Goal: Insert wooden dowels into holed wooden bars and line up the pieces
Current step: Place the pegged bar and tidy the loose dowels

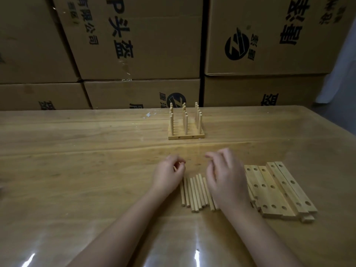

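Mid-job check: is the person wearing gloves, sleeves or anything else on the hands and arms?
Nothing worn that shows. The left hand and right hand are bare: no gloves, rings or wristbands. The left forearm and right forearm are bare too, with no sleeve in view. The right hand is slightly blurred, so small marks could be missed.

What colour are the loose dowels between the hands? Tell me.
Pale tan bare wood; the loose dowels show best in the head view.
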